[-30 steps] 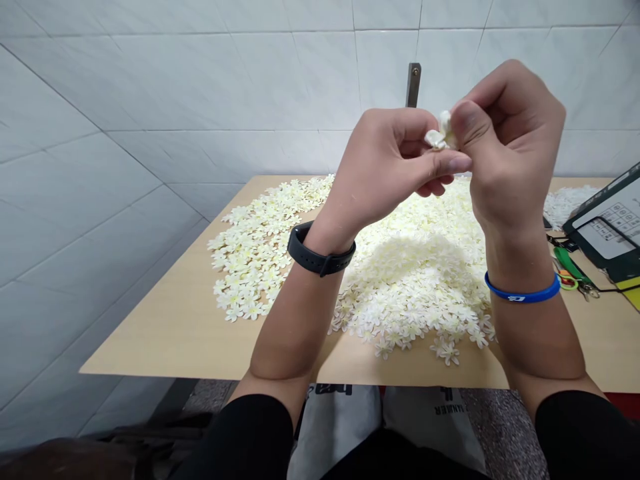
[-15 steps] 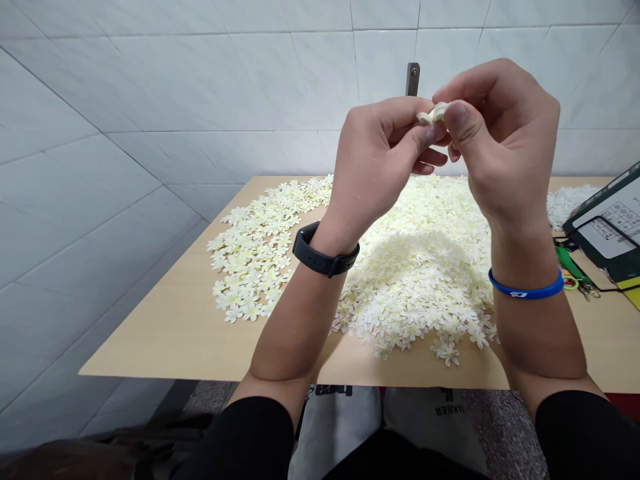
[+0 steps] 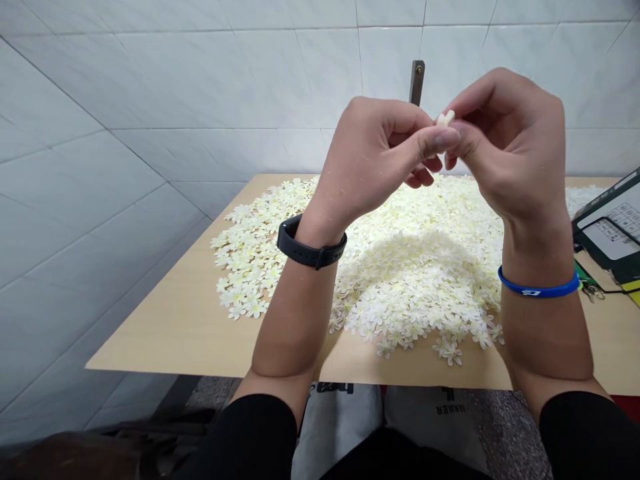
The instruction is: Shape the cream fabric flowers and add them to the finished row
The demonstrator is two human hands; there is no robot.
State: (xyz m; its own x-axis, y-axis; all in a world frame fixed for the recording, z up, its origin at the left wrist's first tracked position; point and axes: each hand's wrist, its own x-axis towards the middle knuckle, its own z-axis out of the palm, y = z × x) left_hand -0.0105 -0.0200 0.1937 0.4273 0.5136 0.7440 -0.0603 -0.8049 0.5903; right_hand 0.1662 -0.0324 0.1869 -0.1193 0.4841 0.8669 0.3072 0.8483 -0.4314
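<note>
Both hands are raised above the table. Between their fingertips, my left hand [image 3: 375, 152] and my right hand [image 3: 511, 143] pinch a small cream artificial flower [image 3: 445, 119], folded tight, with only its tip showing. Below them lies a wide heap of loose cream-white flowers [image 3: 410, 280], spread in a single layer on the left and piled thicker in the middle. Neither hand touches the heap. A black wristband [image 3: 311, 245] circles my left wrist, and a blue rubber band [image 3: 539, 287] circles my right.
The light wooden tabletop [image 3: 170, 347] stands against white tiled walls, with a metal bracket [image 3: 417, 83] fixed behind it. At the right lie a dark-framed tablet or booklet [image 3: 613, 227], a smaller flower pile [image 3: 583, 199] and keys on a green strap [image 3: 587, 283].
The flower has gone from a loose, crumpled bunch to a tighter fold, with less of it showing. Both hands have shifted slightly, and the camera view has moved a little.
</note>
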